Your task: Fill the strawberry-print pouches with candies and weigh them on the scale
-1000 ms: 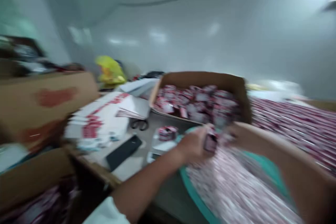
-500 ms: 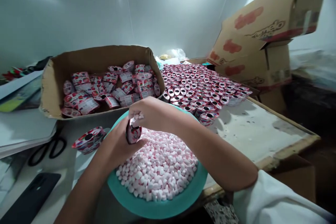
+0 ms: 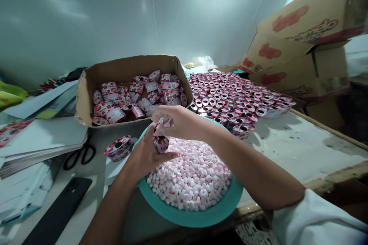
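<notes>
My left hand (image 3: 145, 157) is closed around a small red-and-pink printed candy packet (image 3: 161, 144), held upright over the left side of a teal bowl (image 3: 189, 220). Right above the packet's top, my right hand (image 3: 182, 121) curls its fingers round a few pale pink candies (image 3: 166, 123). Its fingers hide much of the packet's mouth. Small pink-and-white candies (image 3: 191, 176) fill the bowl beneath both hands. Just left of my left hand, another printed packet (image 3: 119, 147) stands on the table with a dark hole in its top.
A cardboard box (image 3: 129, 63) of packets stands behind the bowl. Many upright packets (image 3: 232, 92) crowd the table to the right, near stacked cartons (image 3: 299, 26). Scissors (image 3: 80, 155), a dark phone (image 3: 61, 210) and a paper stack (image 3: 54, 138) lie at left.
The view has swung left, so everything appears farther right. My right hand stays over the packet, with its fingers shifted slightly around the candies. The left hand keeps its hold.
</notes>
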The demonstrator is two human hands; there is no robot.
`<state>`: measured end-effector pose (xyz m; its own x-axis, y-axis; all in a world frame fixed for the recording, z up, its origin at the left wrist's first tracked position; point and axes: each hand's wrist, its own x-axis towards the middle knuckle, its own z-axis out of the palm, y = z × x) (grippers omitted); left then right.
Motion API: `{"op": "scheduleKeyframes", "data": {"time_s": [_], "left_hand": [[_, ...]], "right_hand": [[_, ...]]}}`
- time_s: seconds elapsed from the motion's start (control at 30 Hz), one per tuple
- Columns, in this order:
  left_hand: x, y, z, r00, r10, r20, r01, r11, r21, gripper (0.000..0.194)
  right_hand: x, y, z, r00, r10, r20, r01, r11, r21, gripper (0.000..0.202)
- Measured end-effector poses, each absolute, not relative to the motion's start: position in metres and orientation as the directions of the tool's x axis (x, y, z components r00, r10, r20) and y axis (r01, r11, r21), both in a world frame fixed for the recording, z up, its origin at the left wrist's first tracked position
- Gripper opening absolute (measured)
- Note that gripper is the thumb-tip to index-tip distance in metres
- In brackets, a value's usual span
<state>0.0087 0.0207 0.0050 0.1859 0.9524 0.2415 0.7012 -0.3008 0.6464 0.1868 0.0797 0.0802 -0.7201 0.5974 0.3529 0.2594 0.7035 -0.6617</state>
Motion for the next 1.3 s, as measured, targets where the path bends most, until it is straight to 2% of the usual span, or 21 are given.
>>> {"op": "scheduleKeyframes", "data": {"time_s": [0.1, 0.2, 0.37, 0.57, 0.7, 0.77, 0.83, 0.93, 1.1, 1.2, 1.3], "left_hand": [[0.007, 0.02, 0.006, 0.186, 0.942, 0.279, 0.634, -0.332, 0.698, 0.1], [0.008, 0.019, 0.009, 0.131, 0.969, 0.208, 0.618, -0.243, 0.747, 0.104], [0.008, 0.019, 0.007, 0.088, 0.986, 0.143, 0.602, -0.167, 0.78, 0.12], [0.009, 0.019, 0.007, 0.083, 0.982, 0.169, 0.611, -0.184, 0.77, 0.117], [0.01, 0.02, 0.008, 0.057, 0.983, 0.177, 0.592, -0.176, 0.786, 0.117], [0.01, 0.02, 0.008, 0.042, 0.985, 0.167, 0.591, -0.159, 0.791, 0.117], [0.011, 0.019, 0.008, 0.033, 0.986, 0.163, 0.588, -0.151, 0.794, 0.116], [0.011, 0.018, 0.008, 0.037, 0.984, 0.177, 0.579, -0.165, 0.798, 0.114], [0.01, 0.016, 0.012, 0.067, 0.989, 0.134, 0.554, -0.149, 0.819, 0.122], [0.009, 0.016, 0.011, 0.063, 0.986, 0.152, 0.492, -0.163, 0.855, 0.127], [0.008, 0.018, 0.006, 0.009, 0.968, 0.251, 0.391, -0.235, 0.89, 0.127]], "right_hand": [[0.192, 0.082, 0.082, -0.698, 0.589, 0.408, 0.214, 0.715, -0.666, 0.033], [0.196, 0.092, 0.08, -0.682, 0.599, 0.419, 0.267, 0.738, -0.62, 0.026], [0.195, 0.111, 0.066, -0.771, 0.546, 0.328, 0.317, 0.775, -0.547, 0.015], [0.189, 0.109, 0.062, -0.823, 0.489, 0.288, 0.286, 0.795, -0.535, 0.012], [0.183, 0.103, 0.062, -0.846, 0.46, 0.271, 0.257, 0.795, -0.55, 0.029], [0.182, 0.102, 0.062, -0.85, 0.461, 0.257, 0.262, 0.792, -0.552, 0.027], [0.182, 0.102, 0.063, -0.851, 0.477, 0.22, 0.291, 0.776, -0.559, 0.017], [0.18, 0.102, 0.064, -0.809, 0.56, 0.179, 0.371, 0.723, -0.583, 0.03], [0.175, 0.112, 0.054, -0.635, 0.734, 0.242, 0.517, 0.636, -0.572, 0.032], [0.176, 0.13, 0.04, -0.573, 0.78, 0.25, 0.477, 0.566, -0.672, 0.035], [0.177, 0.144, 0.026, -0.599, 0.783, 0.167, 0.464, 0.509, -0.725, 0.025]]}}
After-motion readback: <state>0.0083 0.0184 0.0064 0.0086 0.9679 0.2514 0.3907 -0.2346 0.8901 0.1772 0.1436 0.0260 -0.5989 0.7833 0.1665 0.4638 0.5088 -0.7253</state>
